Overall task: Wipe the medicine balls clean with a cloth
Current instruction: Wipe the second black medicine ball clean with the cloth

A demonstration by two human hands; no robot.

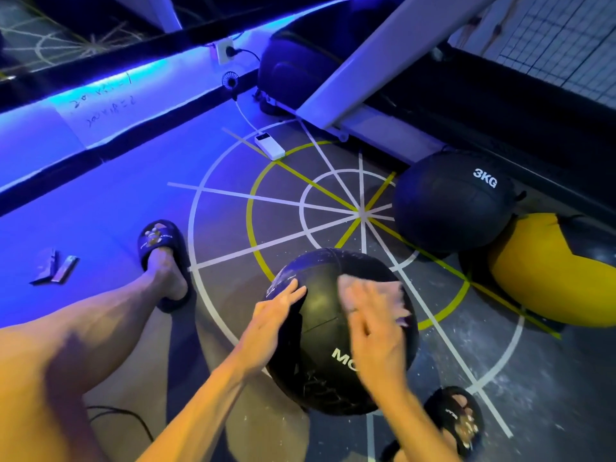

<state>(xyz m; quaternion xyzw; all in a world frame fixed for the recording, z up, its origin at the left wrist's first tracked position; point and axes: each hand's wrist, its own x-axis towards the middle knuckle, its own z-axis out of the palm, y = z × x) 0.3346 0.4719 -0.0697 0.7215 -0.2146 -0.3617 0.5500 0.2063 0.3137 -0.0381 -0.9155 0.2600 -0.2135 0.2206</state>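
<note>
Left hand [278, 310]: fingers straight, flat against the upper left of the black medicine ball [328, 331]
Right hand [373, 321]: blurred, spread fingers pressing a pale cloth [393, 295] onto the ball's top
Ball: on the floor [233, 228], between the person's slippered feet
Nearby: 3KG ball [450, 201] well apart

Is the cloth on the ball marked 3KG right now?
No. The right hand presses the cloth on the near black ball; the 3KG ball sits untouched beyond.

Dark speckled gym floor [550, 378] with white and yellow-green lines radiating in circles. Blue strip light [100, 85] along wall base. White slanted frame [383, 51]. Wire mesh [560, 35] upper right.
</note>
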